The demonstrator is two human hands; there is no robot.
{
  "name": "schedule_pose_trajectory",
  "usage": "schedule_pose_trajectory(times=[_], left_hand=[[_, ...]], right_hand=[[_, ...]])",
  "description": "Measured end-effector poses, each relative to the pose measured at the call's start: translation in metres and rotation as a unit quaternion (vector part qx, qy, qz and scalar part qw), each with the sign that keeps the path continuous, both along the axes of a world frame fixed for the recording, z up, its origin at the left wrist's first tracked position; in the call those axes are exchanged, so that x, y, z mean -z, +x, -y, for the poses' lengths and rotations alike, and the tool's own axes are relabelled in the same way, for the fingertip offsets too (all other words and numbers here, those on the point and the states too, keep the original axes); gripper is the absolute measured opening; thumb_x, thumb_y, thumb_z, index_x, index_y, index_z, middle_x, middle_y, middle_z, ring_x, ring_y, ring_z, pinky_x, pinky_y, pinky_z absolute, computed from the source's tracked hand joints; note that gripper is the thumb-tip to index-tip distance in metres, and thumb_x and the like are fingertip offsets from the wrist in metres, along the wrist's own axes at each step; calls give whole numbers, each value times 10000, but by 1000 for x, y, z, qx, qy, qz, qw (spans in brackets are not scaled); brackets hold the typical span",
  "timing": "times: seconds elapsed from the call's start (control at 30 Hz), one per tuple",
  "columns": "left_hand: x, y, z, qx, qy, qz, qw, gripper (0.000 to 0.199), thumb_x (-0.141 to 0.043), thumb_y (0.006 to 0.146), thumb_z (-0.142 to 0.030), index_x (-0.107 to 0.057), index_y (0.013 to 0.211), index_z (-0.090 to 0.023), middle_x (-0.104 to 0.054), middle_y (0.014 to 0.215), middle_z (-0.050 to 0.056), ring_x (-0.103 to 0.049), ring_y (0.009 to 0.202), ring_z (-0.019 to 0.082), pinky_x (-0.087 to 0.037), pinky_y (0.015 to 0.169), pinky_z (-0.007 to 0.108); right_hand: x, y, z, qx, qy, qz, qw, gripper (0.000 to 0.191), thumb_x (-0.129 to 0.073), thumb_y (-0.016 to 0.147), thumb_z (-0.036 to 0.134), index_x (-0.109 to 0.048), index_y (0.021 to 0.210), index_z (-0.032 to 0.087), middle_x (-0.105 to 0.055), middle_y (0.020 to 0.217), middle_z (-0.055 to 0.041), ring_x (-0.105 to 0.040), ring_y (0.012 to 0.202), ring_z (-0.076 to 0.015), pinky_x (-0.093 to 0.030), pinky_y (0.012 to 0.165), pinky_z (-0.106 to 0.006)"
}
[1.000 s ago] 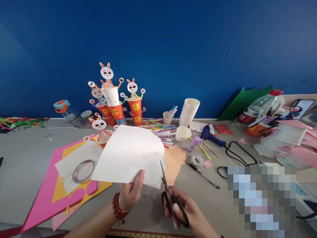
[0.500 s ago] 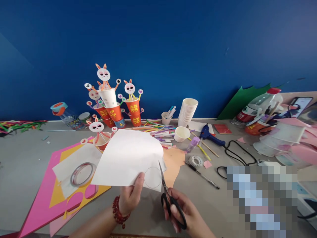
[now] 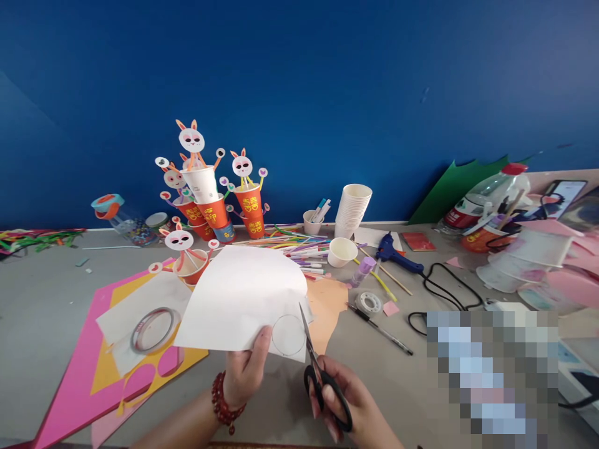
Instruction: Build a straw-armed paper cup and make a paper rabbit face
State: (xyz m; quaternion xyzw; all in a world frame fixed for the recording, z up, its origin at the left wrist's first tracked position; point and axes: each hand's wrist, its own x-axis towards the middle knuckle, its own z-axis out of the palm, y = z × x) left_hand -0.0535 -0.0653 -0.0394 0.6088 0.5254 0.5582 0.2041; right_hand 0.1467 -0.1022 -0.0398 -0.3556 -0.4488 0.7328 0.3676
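Note:
A white sheet of paper [image 3: 238, 293] is pinched along its near edge by my left hand [image 3: 249, 369], thumb on top and fingers underneath. Near its lower right corner a pencil-thin circle [image 3: 288, 335] is drawn, just right of my thumb. My right hand [image 3: 344, 396] grips black-handled scissors [image 3: 311, 349] by the finger loops. Their blades point up and away, at the paper's right edge beside the circle; the blades look nearly together. An orange paper piece [image 3: 325, 308] lies on the table behind the blades.
On the left, pink and yellow sheets [image 3: 75, 374] lie under a tape roll [image 3: 153, 330]. Rabbit-faced paper cups [image 3: 206, 206] stand at the back. Rightward are a glue stick [image 3: 362, 272], a small tape roll [image 3: 369, 303], a pen [image 3: 381, 330], a glue gun [image 3: 397, 254] and stacked cups [image 3: 353, 212].
Almost nothing differs. The whole view has shifted very slightly, and both hands keep the same hold on the paper and the scissors.

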Motion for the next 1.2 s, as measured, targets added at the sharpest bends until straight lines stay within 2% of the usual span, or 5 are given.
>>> schedule_pose_trajectory(times=[0.33, 0.63, 0.83, 1.2], left_hand=[[1, -1, -1, -3, 8, 12, 1000, 289, -659, 877, -385, -787, 921, -130, -794, 926, 121, -766, 868, 266, -632, 833, 306], [3, -1, -1, -2, -6, 16, 1000, 307, -666, 868, -393, -781, 962, -125, -790, 948, 129, -753, 925, 289, -621, 885, 354], [8, -5, -1, 8, -18, 10, 1000, 307, -660, 869, -411, -796, 898, -137, -794, 920, 119, -759, 883, 279, -627, 862, 339], [0, -3, -3, 27, -20, 12, 999, 274, -646, 878, -365, -789, 935, -139, -795, 929, 112, -760, 886, 271, -628, 864, 333]], right_hand=[[3, 1, 0, 3, -10, 4, 1000, 606, -623, 741, 775, -458, 770, 192, -545, 619, 32, -353, 346, -15, -230, 333, -160], [3, 0, 1, 4, -11, 7, 1000, 617, -615, 734, 787, -458, 772, 192, -549, 615, 31, -363, 338, -14, -220, 326, -153], [5, 1, 1, 2, -12, 8, 1000, 622, -616, 722, 796, -447, 766, 199, -541, 597, 41, -346, 332, -16, -218, 318, -155], [4, 7, 1, 8, 4, 39, 999, 585, -612, 757, 763, -430, 751, 207, -538, 580, 43, -331, 358, -27, -238, 337, -163]])
